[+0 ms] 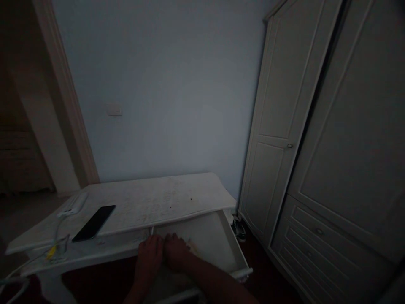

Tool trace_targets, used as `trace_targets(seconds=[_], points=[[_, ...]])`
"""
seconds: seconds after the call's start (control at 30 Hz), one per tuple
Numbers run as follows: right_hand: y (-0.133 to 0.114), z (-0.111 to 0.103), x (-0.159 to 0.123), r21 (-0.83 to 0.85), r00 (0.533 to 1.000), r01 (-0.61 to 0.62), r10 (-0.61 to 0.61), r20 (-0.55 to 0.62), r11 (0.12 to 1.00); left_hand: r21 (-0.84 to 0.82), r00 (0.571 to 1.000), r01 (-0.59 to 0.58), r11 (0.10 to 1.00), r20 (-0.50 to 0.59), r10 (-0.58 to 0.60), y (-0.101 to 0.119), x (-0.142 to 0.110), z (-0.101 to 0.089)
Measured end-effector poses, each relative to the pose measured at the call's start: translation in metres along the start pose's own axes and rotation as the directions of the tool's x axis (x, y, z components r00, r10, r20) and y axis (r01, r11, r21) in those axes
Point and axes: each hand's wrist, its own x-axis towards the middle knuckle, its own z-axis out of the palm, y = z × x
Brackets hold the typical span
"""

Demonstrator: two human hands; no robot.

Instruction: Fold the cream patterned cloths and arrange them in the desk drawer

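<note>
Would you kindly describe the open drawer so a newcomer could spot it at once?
Start at the white table against the bluish wall. Under the right part of its top, a pale drawer juts out, the left hand and right hand at its left side. Unlike the shut wardrobe drawers, it stands open.

The head-worn camera here faces the wall (177, 93), looking down close over the worktop (145, 196) and open drawer (217, 238).

The white desk (142, 196) has a worn, blotchy top & its drawer (218, 236) stands open. On the top, at the front edge, lies a black smartphone (94, 223); nr the left end, a long white device (74, 204) w/ cord (58, 230). Also 2 tiny dark specks (191, 199).
</note>
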Motion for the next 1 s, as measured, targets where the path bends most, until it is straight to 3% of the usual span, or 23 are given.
trace_targets(seconds=[0.23, 0.47, 0.7, 0.83, 1.0], points=[[0.049, -0.043, 0.001, 0.043, 0.954, -0.28, 0.283, -0.101, 0.959, 0.068, 0.998, -0.045, 0.997, -0.05, 0.048, 0.0, -0.002, 0.005], [0.112, -0.064, -0.034, 0.123, 0.873, -0.439, 0.455, -0.174, 0.89, 0.066, 0.999, -0.009, 0.998, -0.042, 0.011, 0.006, 0.0, -0.005], [0.136, -0.067, -0.071, 0.204, 0.939, -0.304, 0.329, -0.103, 0.931, -0.043, 1.0, 0.006, 0.999, -0.002, -0.006, 0.004, 0.006, -0.015], [0.142, -0.069, -0.087, 0.234, 0.966, -0.244, 0.256, -0.024, 0.941, -0.027, 1.0, 0.012, 1.0, -0.01, -0.012, 0.008, 0.006, -0.021], [0.146, -0.083, -0.109, 0.282, 0.978, -0.2, 0.174, 0.116, 0.938, -0.003, 0.999, -0.005, 1.0, -0.042, 0.005, 0.003, 0.001, -0.011]])
